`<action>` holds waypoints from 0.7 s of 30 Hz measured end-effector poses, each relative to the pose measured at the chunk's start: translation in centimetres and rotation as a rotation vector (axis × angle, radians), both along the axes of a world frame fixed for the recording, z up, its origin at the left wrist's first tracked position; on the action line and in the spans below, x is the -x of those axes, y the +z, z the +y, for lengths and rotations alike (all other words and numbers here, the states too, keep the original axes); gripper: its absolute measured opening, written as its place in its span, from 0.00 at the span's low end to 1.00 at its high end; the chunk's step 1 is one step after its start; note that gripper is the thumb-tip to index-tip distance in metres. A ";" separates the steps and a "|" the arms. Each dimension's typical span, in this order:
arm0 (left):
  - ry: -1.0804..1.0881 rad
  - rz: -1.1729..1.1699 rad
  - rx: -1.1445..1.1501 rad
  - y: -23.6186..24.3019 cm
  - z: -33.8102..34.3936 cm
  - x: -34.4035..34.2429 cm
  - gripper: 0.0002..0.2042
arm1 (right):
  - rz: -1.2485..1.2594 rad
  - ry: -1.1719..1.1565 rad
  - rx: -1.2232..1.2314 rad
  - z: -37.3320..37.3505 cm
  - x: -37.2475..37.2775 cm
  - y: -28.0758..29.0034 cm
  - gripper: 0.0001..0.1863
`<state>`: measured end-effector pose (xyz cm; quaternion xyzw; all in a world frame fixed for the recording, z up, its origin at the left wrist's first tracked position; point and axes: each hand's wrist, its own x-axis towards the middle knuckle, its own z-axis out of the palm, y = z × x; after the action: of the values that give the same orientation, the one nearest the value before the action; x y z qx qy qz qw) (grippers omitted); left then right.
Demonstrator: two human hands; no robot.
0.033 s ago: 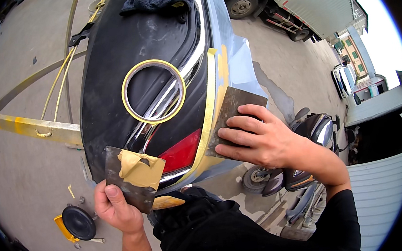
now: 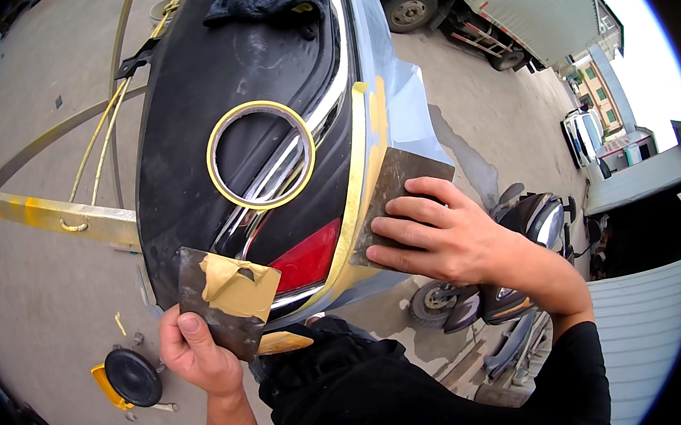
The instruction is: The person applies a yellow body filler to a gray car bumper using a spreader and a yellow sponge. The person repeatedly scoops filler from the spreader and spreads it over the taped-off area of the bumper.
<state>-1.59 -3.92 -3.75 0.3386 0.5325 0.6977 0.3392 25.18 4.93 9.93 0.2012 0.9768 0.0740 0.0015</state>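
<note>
My left hand (image 2: pixel 200 353) pinches a dark, flat putty spreader (image 2: pixel 234 333) by its lower edge, thumb on top. A lump of yellowish body filler (image 2: pixel 238 288) covers its upper part. My right hand (image 2: pixel 439 232) grips a second dark spreader (image 2: pixel 383 184), fingers stretched across its face. That spreader lies against the bumper's light blue-grey side (image 2: pixel 409 113), over a strip of filler (image 2: pixel 378 116). Yellow masking tape (image 2: pixel 352 191) borders this strip, next to a red reflector (image 2: pixel 308 256). A roll of masking tape (image 2: pixel 214 175) rests on the black part of the bumper (image 2: pixel 186 113).
A dark cloth (image 2: pixel 261 1) lies at the bumper's far end. A metal stand (image 2: pixel 53 217) with yellow cords is on the left, near a round black object (image 2: pixel 134 376) on the ground. On the right are a motorcycle (image 2: pixel 514 254) and a parked truck (image 2: pixel 533 5).
</note>
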 end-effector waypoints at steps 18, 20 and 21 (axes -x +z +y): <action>0.001 0.006 0.002 0.1 0.0 0.0 0.16 | 0.003 -0.014 -0.005 -1.4 1.7 -0.1 0.11; 0.007 0.007 0.003 0.0 -0.1 0.1 0.16 | 0.018 -0.009 -0.008 -1.2 1.7 -0.1 0.11; 0.003 0.006 0.004 -0.1 -0.1 0.1 0.16 | 0.023 -0.007 -0.007 -1.2 1.7 -0.3 0.11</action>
<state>-1.67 -3.97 -3.87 0.3390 0.5354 0.6962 0.3373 23.44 3.72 9.65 0.2054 0.9757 0.0752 -0.0102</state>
